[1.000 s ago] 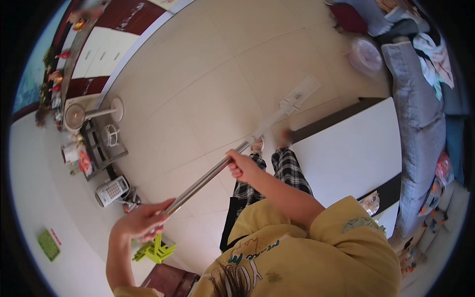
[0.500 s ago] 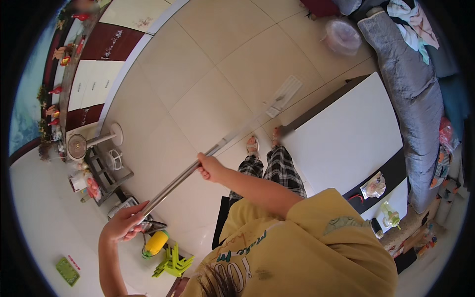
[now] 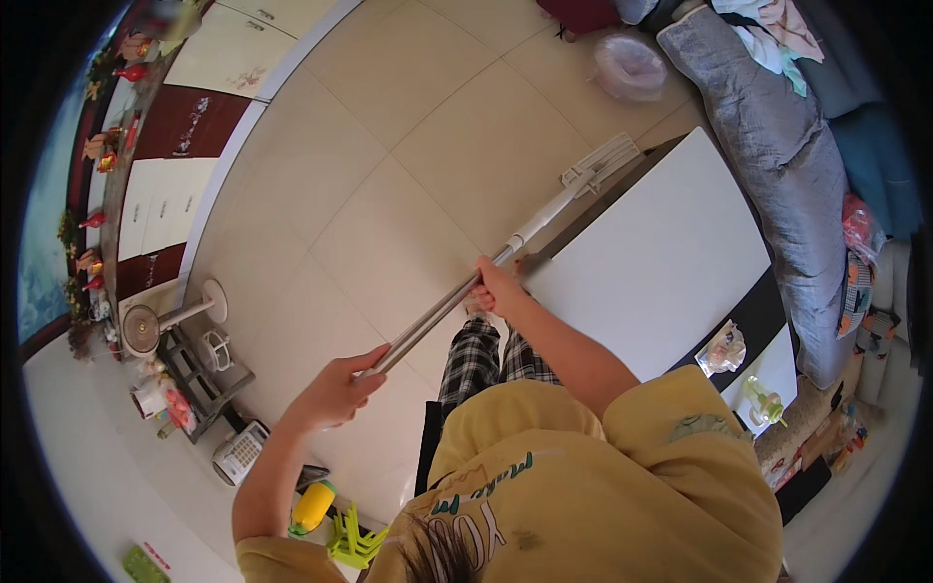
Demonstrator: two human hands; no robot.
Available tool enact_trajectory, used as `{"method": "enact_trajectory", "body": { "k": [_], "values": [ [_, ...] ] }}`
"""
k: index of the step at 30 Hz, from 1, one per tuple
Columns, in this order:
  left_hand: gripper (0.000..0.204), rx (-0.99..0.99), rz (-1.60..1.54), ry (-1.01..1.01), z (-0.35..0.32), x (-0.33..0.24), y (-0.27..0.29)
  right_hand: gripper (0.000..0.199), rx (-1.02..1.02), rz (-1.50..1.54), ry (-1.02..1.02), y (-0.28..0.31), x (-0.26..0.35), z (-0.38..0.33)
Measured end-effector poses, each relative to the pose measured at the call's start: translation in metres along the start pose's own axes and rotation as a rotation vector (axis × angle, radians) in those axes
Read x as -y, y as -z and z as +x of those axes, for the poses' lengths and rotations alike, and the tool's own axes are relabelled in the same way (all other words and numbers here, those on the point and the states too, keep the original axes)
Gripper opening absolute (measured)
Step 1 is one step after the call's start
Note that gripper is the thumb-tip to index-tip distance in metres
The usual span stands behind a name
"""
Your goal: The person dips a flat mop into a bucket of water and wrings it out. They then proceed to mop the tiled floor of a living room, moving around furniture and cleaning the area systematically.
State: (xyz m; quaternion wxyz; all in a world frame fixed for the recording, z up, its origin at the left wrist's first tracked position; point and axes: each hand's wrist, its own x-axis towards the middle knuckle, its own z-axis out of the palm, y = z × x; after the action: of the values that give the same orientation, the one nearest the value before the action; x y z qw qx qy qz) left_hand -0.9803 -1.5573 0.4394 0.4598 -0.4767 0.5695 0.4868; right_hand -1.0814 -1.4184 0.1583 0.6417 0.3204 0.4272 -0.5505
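A mop with a long metallic pole [image 3: 428, 325] runs diagonally from my left hand up and away to the right. Its flat, pale, frame-like head [image 3: 601, 163] is on the tiled floor beside the dark side of a white-topped low table [image 3: 661, 233]. My left hand [image 3: 338, 391] is closed on the near end of the pole, with some fingers lying along it. Farther up the pole my right hand [image 3: 498, 289] grips it, thumb and fingers wrapped round. My feet, partly hidden by the right hand, stand below it near the table's corner.
A grey sofa [image 3: 748, 185] lines the right. A clear round plastic thing [image 3: 630, 68] lies on the floor near it. Along the left stand cabinets [image 3: 175, 199], a fan [image 3: 142, 328], a dark rack [image 3: 199, 374] and bright green stools [image 3: 355, 539].
Both hands have moved right and the mop with them. Its head has slid right and slightly away, along the table's side. The whole view has shifted somewhat.
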Motion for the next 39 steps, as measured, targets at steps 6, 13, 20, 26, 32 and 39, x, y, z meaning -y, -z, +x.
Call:
{"method": "enact_trajectory", "body": {
  "k": [6,13,20,26,32,39],
  "values": [
    [0.045,-0.059,0.215,-0.031,-0.036,0.014,0.029,0.039,0.232,0.051,-0.141,-0.042,-0.034,-0.016],
    [0.044,-0.034,0.031,0.101,-0.082,0.024,0.05,0.027,0.274,0.095,-0.146,-0.087,-0.061,-0.047],
    [0.041,0.076,-0.263,0.13,-0.044,0.08,0.042,0.028,0.022,0.021,-0.061,-0.079,-0.084,-0.02],
    [0.038,0.283,-0.516,0.01,0.044,0.135,-0.012,0.034,-0.128,-0.187,0.07,0.006,-0.086,0.044],
    [0.037,0.234,-0.391,-0.045,0.068,0.215,0.018,0.033,-0.242,-0.223,0.077,-0.04,-0.138,0.055],
    [0.037,0.248,-0.351,0.012,0.035,0.29,0.092,0.037,-0.227,-0.168,0.075,-0.132,-0.223,0.065]
  ]
}}
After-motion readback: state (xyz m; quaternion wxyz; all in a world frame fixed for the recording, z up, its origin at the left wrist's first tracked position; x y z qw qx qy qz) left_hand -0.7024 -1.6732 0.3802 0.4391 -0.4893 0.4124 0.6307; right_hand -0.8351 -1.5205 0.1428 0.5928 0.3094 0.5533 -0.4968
